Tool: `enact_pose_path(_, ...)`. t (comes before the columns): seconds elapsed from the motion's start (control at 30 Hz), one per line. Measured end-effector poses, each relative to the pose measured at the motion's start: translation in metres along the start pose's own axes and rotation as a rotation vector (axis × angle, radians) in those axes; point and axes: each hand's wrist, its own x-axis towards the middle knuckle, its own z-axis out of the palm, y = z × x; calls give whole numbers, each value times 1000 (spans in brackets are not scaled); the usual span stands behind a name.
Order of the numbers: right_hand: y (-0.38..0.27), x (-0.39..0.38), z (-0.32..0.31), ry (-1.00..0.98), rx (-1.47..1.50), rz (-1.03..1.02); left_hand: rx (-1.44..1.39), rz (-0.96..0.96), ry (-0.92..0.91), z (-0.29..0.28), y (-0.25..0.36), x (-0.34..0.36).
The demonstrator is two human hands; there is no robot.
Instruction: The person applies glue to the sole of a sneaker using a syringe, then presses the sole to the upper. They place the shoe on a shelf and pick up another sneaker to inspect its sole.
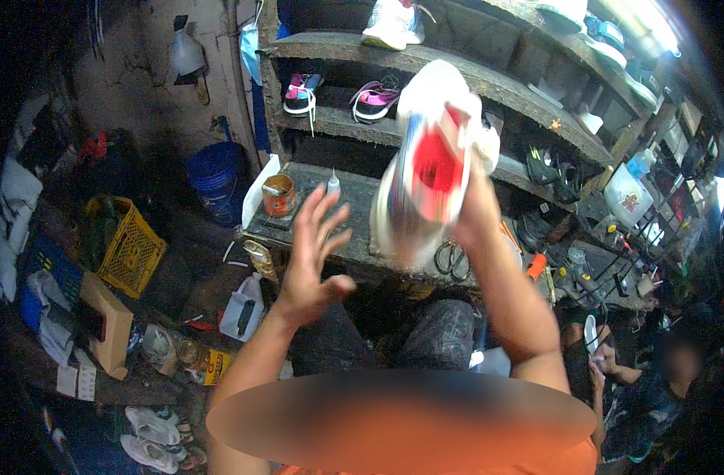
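My right hand (477, 210) grips a white sneaker (398, 190) with a red lining, held up over the workbench (346, 226). Motion smears the shoe's outline, and its body hides some of my fingers. More white material shows just behind it; whether that belongs to the same shoe I cannot tell. To the left, my left hand (310, 257) is raised with fingers spread and nothing in it. Just beyond its fingertips stands a small pointed-tip bottle (333, 184). An orange-brown can (279, 198) with something pale in its mouth sits on the bench's left end.
Wooden shelves (338, 123) hold several shoes behind the bench. Scissors (452, 260) lie on the bench near my right forearm. A blue bucket (217, 184) and yellow crate (131, 249) stand left. At the lower right, another person (643, 396) holds a shoe (591, 334).
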Motion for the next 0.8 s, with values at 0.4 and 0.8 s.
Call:
enact_pose_path(0.4, 18, 53, -63, 98, -387, -198, 1653, 607, 175, 94, 70, 351)
enact_pose_path(0.8, 115, -128, -144, 216, -340, 357, 1345, -1, -515, 68, 59, 432)
